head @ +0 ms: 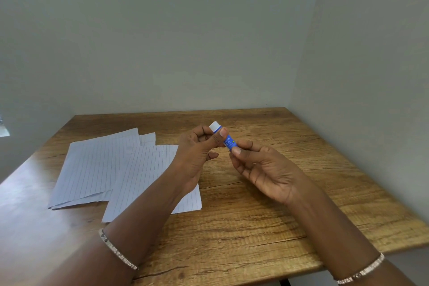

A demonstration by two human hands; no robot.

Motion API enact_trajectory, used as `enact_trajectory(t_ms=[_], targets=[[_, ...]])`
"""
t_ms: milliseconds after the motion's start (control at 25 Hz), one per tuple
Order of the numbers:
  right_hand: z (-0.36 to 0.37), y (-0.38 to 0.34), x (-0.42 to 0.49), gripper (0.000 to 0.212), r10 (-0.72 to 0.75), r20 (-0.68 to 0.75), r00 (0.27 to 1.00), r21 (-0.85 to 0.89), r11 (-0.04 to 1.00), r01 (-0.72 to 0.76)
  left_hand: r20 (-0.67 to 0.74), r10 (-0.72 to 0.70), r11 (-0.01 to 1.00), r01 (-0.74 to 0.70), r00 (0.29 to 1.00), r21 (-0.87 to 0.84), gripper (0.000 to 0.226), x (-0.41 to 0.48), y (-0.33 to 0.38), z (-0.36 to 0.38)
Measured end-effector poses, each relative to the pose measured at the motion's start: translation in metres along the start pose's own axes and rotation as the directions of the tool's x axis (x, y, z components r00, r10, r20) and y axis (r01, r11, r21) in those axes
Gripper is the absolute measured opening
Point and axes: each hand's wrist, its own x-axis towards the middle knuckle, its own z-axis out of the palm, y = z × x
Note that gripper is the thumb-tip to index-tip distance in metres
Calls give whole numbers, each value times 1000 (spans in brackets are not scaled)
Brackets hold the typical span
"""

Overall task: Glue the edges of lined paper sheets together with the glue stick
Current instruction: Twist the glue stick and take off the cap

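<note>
Glue stick (229, 142): blue body with small pale print; cap (214, 126) white.
Paper sheets (97, 165), left: white, thin dark ruled lines.
Table (278, 204): warm brown wood grain, darker streaks.
Walls (185, 30): plain pale grey-green.
Bracelets (118, 251), near: silvery, speckled.

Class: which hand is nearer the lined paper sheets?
Left. Both grip the glue stick; the left hand is by the sheets' right edge, the right hand farther right over bare table.
</note>
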Motion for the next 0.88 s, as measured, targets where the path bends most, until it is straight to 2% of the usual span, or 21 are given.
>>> enact_trajectory(t_ms=[80,160,240,440,600,680,800,880], targets=[[2,0,-1,17,71,-3,998,42,997,-70,-1,-11,1000,11,1000,-19,31,0,0,-1],[3,0,-1,33,128,-19,992,45,991,-127,1,-18,999,18,1000,-36,31,1,1,-2],[4,0,-2,31,120,-7,993,47,992,-119,4,-18,999,18,1000,-44,30,1,1,-3],[2,-2,-3,25,-19,7,1000,-4,1000,19,13,-8,999,8,1000,-39,29,0,2,-2],[6,0,-4,31,104,-13,994,16,994,-104,3,-24,998,24,1000,-59,28,0,1,-2],[6,0,-4,31,118,-8,993,44,992,-117,8,-23,998,24,1000,-59,27,1,1,-2],[6,-1,-4,22,5,27,1000,8,1000,-6,9,-17,997,17,1000,-70,29,0,2,-2],[4,-1,-4,26,-79,7,997,-57,995,79,16,-13,999,14,1000,-53,33,0,2,-1]])
